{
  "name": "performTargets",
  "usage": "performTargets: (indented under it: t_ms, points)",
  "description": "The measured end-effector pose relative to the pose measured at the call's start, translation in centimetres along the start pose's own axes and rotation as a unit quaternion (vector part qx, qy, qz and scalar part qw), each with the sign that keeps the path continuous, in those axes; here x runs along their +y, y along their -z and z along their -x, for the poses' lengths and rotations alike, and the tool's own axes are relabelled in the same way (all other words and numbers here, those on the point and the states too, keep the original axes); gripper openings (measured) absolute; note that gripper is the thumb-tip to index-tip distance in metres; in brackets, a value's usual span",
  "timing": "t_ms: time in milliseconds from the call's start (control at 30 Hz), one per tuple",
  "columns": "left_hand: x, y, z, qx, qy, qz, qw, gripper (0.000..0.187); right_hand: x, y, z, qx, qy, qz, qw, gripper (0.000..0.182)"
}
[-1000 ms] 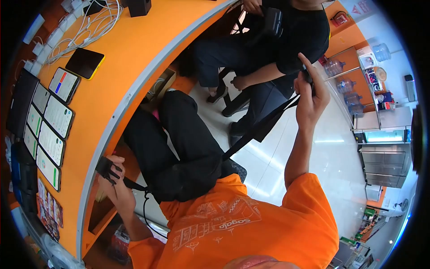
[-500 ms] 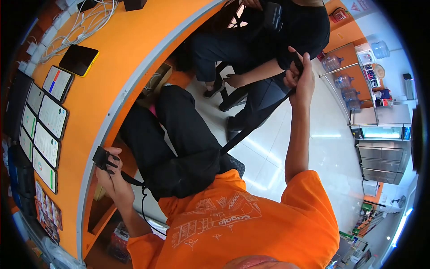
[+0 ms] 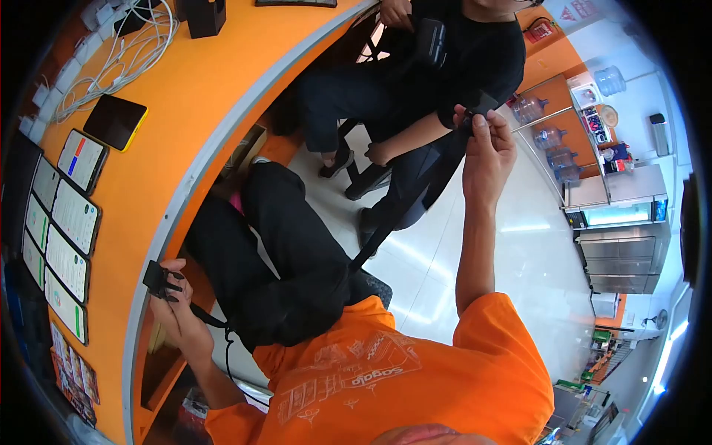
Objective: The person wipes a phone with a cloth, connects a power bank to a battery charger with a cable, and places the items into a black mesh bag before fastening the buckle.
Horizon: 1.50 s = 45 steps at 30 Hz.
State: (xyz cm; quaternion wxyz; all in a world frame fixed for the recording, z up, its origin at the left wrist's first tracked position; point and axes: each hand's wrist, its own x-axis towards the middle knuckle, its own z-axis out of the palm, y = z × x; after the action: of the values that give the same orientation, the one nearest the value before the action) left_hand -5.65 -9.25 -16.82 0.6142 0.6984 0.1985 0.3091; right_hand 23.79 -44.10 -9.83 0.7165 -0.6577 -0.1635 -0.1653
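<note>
At the left, by the counter's edge, my left hand (image 3: 178, 315) has its fingers closed around a black buckle (image 3: 162, 284) with prongs, on a black strap. Raised at the upper right, my right hand (image 3: 488, 152) pinches a small black buckle piece (image 3: 478, 105) at the end of another strap. This black strap (image 3: 404, 211) runs diagonally down to a black pouch (image 3: 300, 300) lying on my lap. The hands are far apart.
An orange counter (image 3: 159, 126) holds several phones (image 3: 67, 259), a yellow-edged phone (image 3: 117, 122), white cables (image 3: 122, 55) and a black box (image 3: 204, 16). A seated person (image 3: 475, 52) in black is close ahead. Water bottles (image 3: 549, 139) stand on a rack at right.
My right hand has turned and shifted slightly left, its fingers now pinching the buckle piece near the tips. My left hand sits slightly lower in view. The whole view has shifted a little.
</note>
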Motion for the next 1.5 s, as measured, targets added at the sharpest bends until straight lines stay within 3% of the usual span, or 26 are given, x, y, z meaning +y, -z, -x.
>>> performTargets:
  t_ms: [67,267,367,433,500,700,933,1100,1133,1167,1233,1267,1333,1367,1500]
  points:
    - [0.2,0.0,-0.1,-0.007,0.004,-0.004,1.0,0.031,0.0,0.2,-0.1,0.005,-0.003,0.016,1.0,0.014]
    - [0.2,0.1,0.0,0.011,0.012,0.014,1.0,0.031,-2.3,-1.6,0.2,-0.007,-0.087,-0.112,0.99,0.014]
    - [0.0,0.1,-0.2,0.008,0.01,0.023,1.0,0.031,-2.6,-1.5,0.5,0.001,-0.1,-0.099,0.99,0.017]
    - [0.1,0.0,-0.3,0.006,0.005,0.016,1.0,0.031,-1.8,0.7,-0.2,-0.032,-0.083,-0.076,0.993,0.012]
    - [0.4,-0.2,-0.3,0.005,-0.002,0.008,1.0,0.031,-1.1,1.5,-0.6,-0.103,-0.063,-0.169,0.978,0.007]
    - [0.7,-0.3,-0.3,0.004,-0.021,-0.007,1.0,0.036,-1.1,-0.8,0.7,-0.053,0.042,-0.023,0.997,0.02]
    - [0.8,1.3,-0.8,0.052,-0.034,0.038,0.997,0.035,-1.2,-0.4,1.0,-0.013,0.187,0.135,0.973,0.029]
    - [1.7,4.1,-0.8,0.061,-0.094,0.212,0.971,0.032,-2.9,-0.1,1.3,0.042,0.18,0.003,0.983,0.022]
    - [2.6,4.8,-0.5,0.1,-0.101,0.193,0.971,0.034,-3.7,0.6,1.2,0.065,0.174,-0.004,0.983,0.02]
    - [3.7,5.8,-0.2,0.119,-0.093,0.259,0.954,0.034,-4.7,1.3,1.1,0.09,0.167,-0.011,0.982,0.018]
    - [4.9,9.1,0.4,0.061,-0.169,0.334,0.925,0.033,-7.1,2.7,0.7,0.058,0.19,-0.087,0.976,0.018]
    - [5.5,9.8,0.6,0.03,-0.182,0.385,0.904,0.032,-8.5,5.1,-0.2,-0.099,0.101,-0.343,0.929,0.02]
    - [6.5,10.9,0.9,-0.033,-0.205,0.484,0.85,0.031,-9.7,9.1,-0.7,-0.085,0.041,-0.512,0.854,0.023]
    - [6.5,11.6,1.2,-0.028,-0.211,0.484,0.849,0.031,-10.2,10.6,-1.2,-0.1,-0.006,-0.618,0.78,0.024]
    - [5.2,14.8,3.2,0.016,-0.198,0.454,0.869,0.028,-9.3,12.1,-0.7,-0.05,0.022,-0.682,0.73,0.026]
